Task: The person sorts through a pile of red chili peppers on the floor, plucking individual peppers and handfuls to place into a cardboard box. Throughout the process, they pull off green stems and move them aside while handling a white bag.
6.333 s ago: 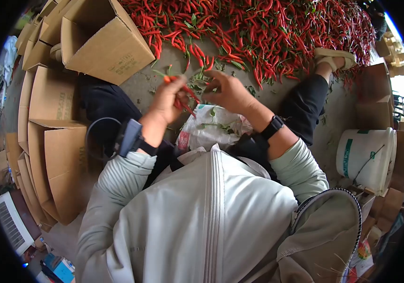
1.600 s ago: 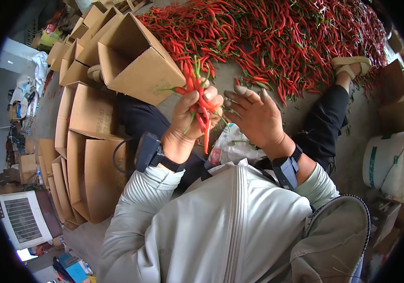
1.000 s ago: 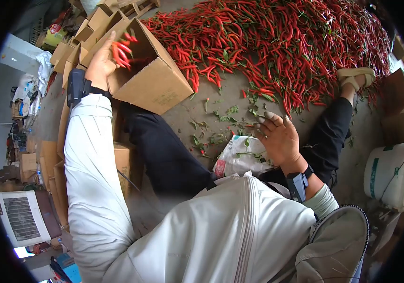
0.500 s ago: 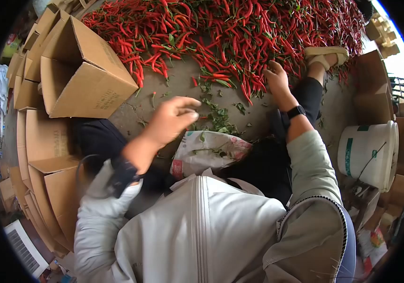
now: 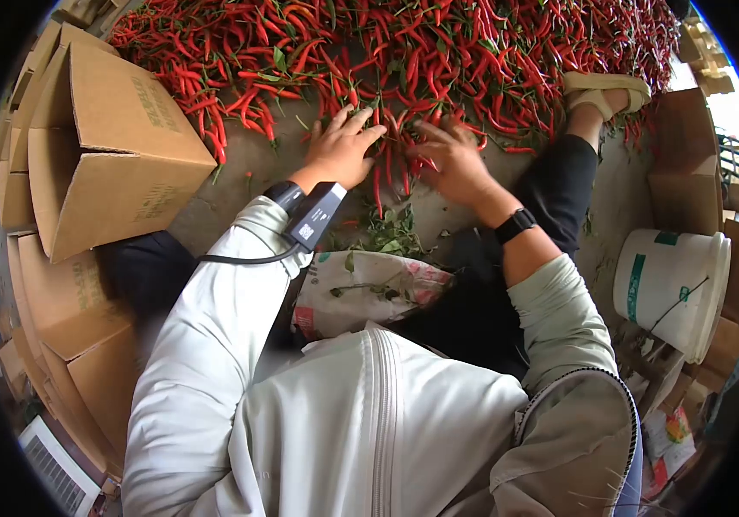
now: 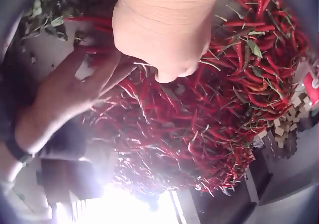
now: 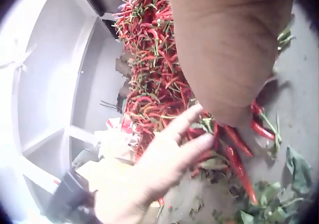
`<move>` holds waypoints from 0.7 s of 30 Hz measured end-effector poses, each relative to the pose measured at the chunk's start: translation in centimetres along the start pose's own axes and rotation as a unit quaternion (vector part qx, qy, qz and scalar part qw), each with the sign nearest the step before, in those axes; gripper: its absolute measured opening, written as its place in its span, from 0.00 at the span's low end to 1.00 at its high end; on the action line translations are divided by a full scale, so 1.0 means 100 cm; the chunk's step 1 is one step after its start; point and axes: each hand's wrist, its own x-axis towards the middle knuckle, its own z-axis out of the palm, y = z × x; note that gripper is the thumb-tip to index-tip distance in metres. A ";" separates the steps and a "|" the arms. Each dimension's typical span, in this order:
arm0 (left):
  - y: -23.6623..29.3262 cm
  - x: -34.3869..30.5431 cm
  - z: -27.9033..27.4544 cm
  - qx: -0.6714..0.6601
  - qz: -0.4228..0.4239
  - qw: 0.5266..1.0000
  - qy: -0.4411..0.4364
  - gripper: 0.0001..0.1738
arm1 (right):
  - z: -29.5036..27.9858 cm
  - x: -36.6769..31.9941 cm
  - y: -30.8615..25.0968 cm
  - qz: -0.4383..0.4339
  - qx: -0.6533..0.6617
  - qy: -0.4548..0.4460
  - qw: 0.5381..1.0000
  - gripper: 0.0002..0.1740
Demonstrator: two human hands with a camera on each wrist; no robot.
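Both hands reach to the near edge of a broad heap of red chili peppers point(image 5: 326, 52) on the floor. The left hand point(image 5: 339, 153) has its fingers stretched forward, fingertips right at the chilies; straight fingers also show on the left hand point(image 7: 159, 164) in the right wrist view. Slightly blurred, the right hand point(image 5: 455, 159) comes in from the other side with spread fingers. Several loose chilies point(image 5: 393, 168) lie in the gap between the hands. In the left wrist view the right hand point(image 6: 75, 87) reaches flat towards the chilies, and the left palm blocks part of the heap.
An open cardboard box point(image 5: 132, 159) stands at the left, with more boxes point(image 5: 85, 319) behind it. Plucked leaves point(image 5: 386, 233) lie before a white plastic sack point(image 5: 335, 297) between the legs. A white bucket point(image 5: 667, 293) is at the right, and a sandaled foot point(image 5: 606, 93) borders the heap.
The left hand carried a bunch of chilies to the open box, came back without them and reached down to the heap. The right hand went to the heap, then moved left towards the left hand.
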 end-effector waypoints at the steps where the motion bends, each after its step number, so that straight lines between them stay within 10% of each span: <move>1: -0.001 -0.006 0.000 0.047 0.006 0.998 -0.033 0.29 | -0.007 0.000 0.002 0.051 -0.028 -0.002 0.998 0.23; 14: -0.015 -0.081 -0.007 0.079 0.040 0.995 0.039 0.15 | -0.001 -0.027 -0.036 0.060 -0.102 -0.102 0.988 0.26; 21: -0.025 -0.080 -0.014 0.041 0.122 0.982 0.138 0.10 | -0.014 -0.044 -0.064 0.015 0.095 0.088 0.991 0.17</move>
